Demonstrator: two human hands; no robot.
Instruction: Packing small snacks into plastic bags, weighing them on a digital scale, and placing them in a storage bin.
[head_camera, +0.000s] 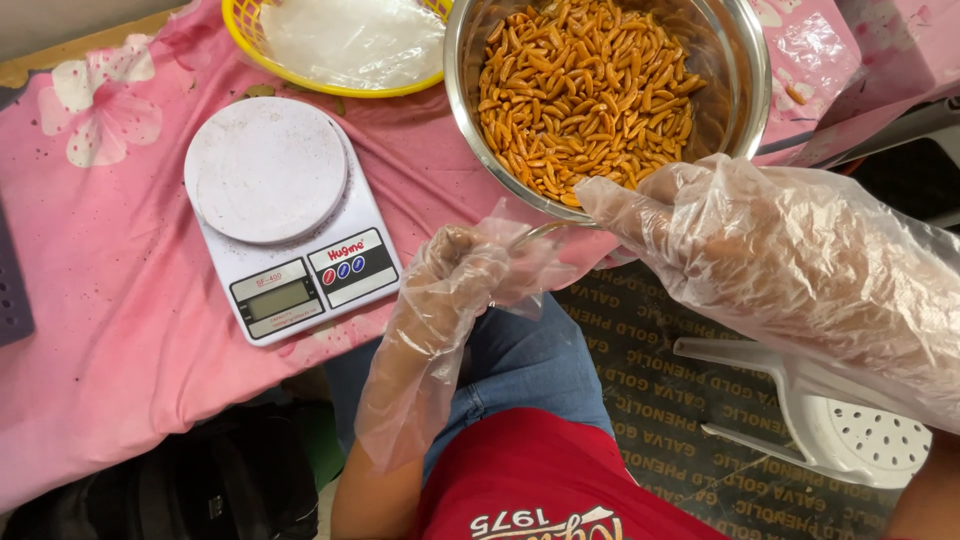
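A steel bowl (735, 70) full of orange stick-shaped snacks (585, 90) stands on the pink flowered cloth (120, 280) at the table's near edge. Both hands wear loose clear plastic gloves. My left hand (455, 275) is curled into a fist just below the bowl, its fingers closed at the thin wire ring (540, 232) hanging from the rim. My right hand (770, 255) reaches in from the right with its fingers stretched out loosely, the tips resting at the bowl's near rim, and nothing in it.
A white digital kitchen scale (285, 215) with a bare round platform sits left of the bowl. A yellow basket (300, 70) holding clear plastic is behind it. A white plastic stool (840, 430) stands on the printed floor mat at the right; dark bags lie under the table.
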